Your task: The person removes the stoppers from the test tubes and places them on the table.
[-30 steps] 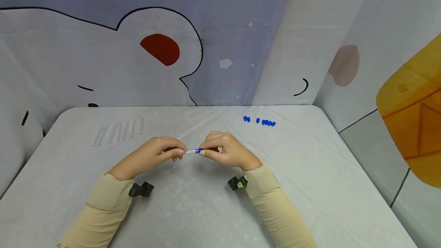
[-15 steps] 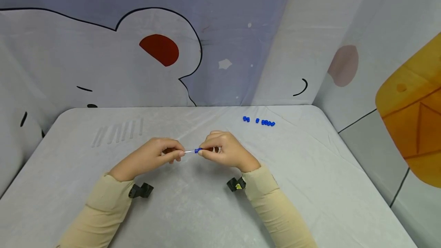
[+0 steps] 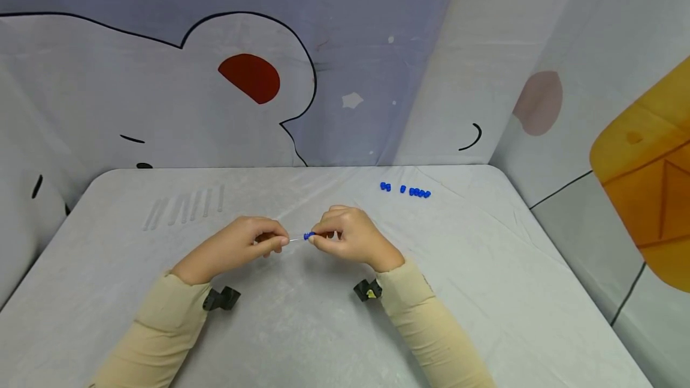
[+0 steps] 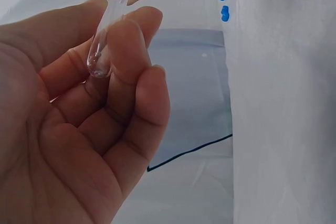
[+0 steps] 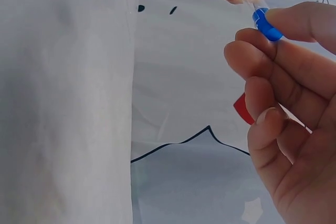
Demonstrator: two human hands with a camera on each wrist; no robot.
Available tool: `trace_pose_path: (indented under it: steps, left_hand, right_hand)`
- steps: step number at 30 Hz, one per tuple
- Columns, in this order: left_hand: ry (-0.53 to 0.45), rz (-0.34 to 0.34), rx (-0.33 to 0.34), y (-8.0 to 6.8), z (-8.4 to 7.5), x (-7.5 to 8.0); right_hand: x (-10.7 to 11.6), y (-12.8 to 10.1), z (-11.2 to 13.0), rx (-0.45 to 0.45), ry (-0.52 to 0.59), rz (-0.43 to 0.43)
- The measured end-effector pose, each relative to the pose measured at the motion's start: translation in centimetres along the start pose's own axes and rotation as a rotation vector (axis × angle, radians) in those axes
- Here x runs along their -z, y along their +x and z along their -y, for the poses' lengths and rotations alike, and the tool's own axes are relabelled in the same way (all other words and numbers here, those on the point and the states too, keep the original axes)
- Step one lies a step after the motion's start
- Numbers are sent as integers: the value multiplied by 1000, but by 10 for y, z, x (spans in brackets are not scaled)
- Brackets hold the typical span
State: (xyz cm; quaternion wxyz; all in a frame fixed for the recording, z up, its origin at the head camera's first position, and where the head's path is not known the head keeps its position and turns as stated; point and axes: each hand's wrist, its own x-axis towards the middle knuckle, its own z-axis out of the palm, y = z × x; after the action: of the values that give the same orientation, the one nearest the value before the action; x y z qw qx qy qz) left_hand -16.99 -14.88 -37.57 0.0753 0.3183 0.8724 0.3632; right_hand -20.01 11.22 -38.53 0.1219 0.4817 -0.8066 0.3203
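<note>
A clear test tube [image 4: 101, 51] with a rounded bottom lies between the thumb and fingers of my left hand [image 3: 242, 245], which pinches it near its closed end. At its other end sits a blue cap [image 5: 267, 24], pinched between the thumb and forefinger of my right hand [image 3: 350, 237]. In the head view the tube spans the short gap between both hands, over the middle of the table. The left wrist view shows the tube's mouth meeting the blue cap. My fingers hide part of both.
Several clear tubes [image 3: 185, 207] lie in a row at the table's back left. Several blue caps [image 3: 417, 191] lie in a line at the back right. A printed cloth backdrop [image 3: 356, 64] rises behind the white table [image 3: 302, 328].
Both hands stay almost in place with the same grips. My right hand and the blue cap have shifted very slightly left.
</note>
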Motion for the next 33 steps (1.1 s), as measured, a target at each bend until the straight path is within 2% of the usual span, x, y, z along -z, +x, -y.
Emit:
trace_pose_path:
  steps: [7, 12, 24, 33]
  left_hand:
    - [23, 4, 2, 0, 1, -1]
    - [20, -6, -17, -1, 1, 1]
    - [13, -3, -38, 0, 1, 2]
    - [1, -3, -57, -2, 1, 2]
  right_hand:
    - [-2, 0, 0, -7, -36, -2]
    - [-3, 0, 0, -3, -19, -5]
    - [1, -1, -5, 44, 131, 41]
    - [1, -2, -8, 47, 263, 67]
